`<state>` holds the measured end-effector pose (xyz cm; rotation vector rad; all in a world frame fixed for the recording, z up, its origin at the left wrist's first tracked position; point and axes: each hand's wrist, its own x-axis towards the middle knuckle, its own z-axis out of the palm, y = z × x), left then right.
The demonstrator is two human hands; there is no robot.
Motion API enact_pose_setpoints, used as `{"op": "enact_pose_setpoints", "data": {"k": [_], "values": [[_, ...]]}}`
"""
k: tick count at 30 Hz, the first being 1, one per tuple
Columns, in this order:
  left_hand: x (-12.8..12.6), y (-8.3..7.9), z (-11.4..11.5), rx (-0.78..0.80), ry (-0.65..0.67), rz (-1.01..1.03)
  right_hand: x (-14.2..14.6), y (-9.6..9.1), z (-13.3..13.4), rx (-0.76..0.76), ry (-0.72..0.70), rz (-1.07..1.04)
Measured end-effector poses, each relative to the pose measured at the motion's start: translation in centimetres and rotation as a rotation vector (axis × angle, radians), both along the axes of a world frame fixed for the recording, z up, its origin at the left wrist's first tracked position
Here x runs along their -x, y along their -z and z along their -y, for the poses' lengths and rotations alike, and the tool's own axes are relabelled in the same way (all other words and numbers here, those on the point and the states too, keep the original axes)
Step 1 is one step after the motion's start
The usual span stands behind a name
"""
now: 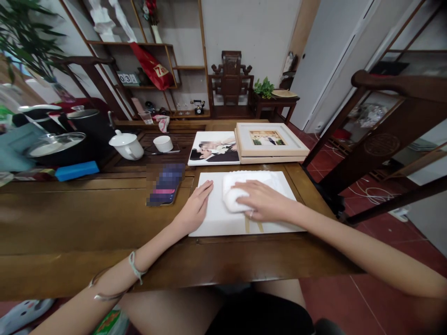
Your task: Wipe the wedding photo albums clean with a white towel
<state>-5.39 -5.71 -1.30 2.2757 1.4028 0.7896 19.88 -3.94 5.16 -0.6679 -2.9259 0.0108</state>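
Observation:
A white flat panel (216,218) lies on the wooden table (87,218) in front of me. My left hand (196,207) rests flat on the panel's left edge, fingers stretched out. My right hand (263,201) presses a bunched white cloth (233,197) onto the panel's middle, fingers curled over it. The rest of the cloth (254,179) spreads toward the panel's far edge.
A phone (166,184) lies left of the panel. Behind it sit a photo print (213,148) and stacked frames (270,141). A teapot (127,145), cup (163,143), pots (56,144) and blue box (77,170) stand at far left. A dark wooden chair (387,139) stands on the right.

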Motion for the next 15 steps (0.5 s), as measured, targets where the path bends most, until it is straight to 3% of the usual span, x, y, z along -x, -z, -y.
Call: {"op": "enact_pose_setpoints", "data": {"k": [5,10,15], "values": [[0.0,-0.1,0.1,-0.004,0.004,0.006,-0.3,-0.5,-3.7,0.003,0.211,0.015],[-0.1,-0.3,0.1,0.000,-0.007,-0.006,-1.4,-0.9,-4.0,0.037,0.234,0.025],[-0.2,-0.2,0.0,-0.008,-0.007,-0.020,-5.0,-0.8,-3.5,0.029,0.316,0.093]]}}
